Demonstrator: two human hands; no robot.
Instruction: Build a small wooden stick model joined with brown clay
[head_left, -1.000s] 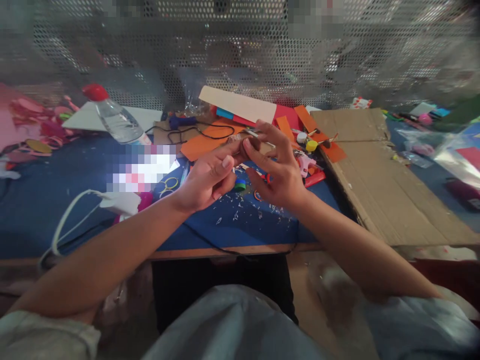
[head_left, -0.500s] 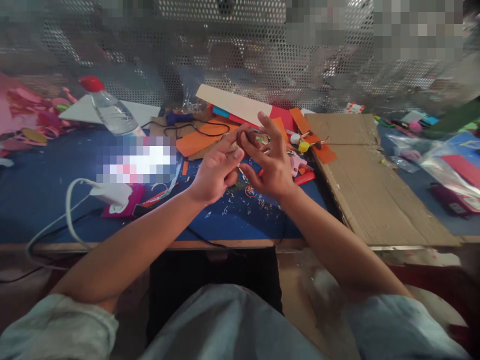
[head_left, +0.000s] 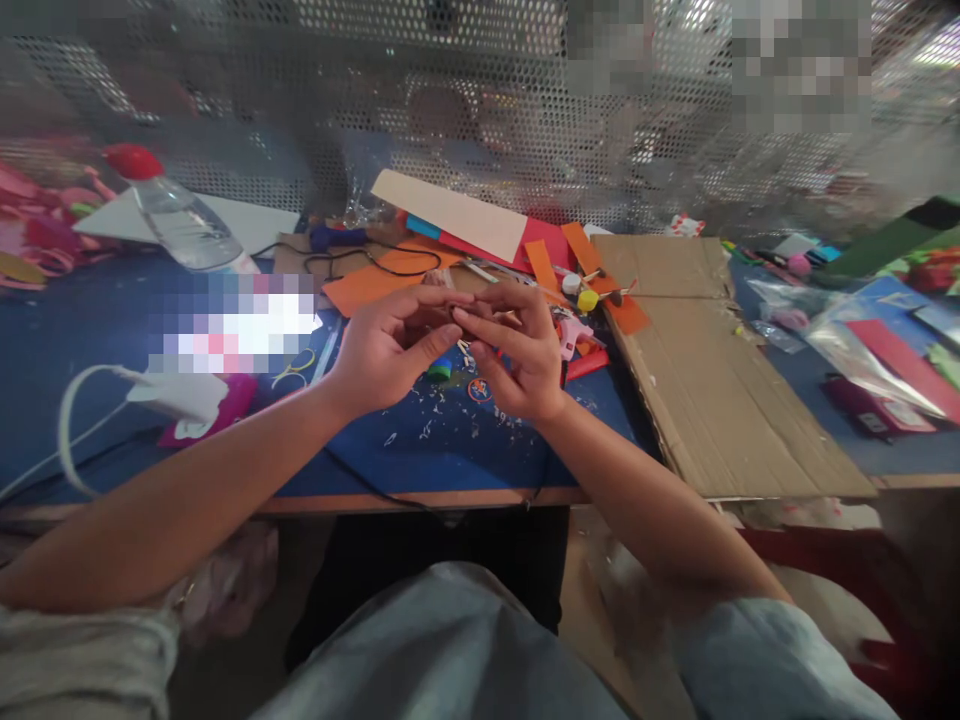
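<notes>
One small dark piece point(head_left: 453, 312), mostly hidden, shows between the fingers point(head_left: 493, 333).

Small dark piece point(head_left: 453, 311), mostly hidden, held midair.

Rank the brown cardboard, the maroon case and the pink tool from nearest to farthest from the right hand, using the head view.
From the right hand:
1. Pink tool: just to its right.
2. Brown cardboard: farther right.
3. Maroon case: beyond the cardboard, far right.
</notes>
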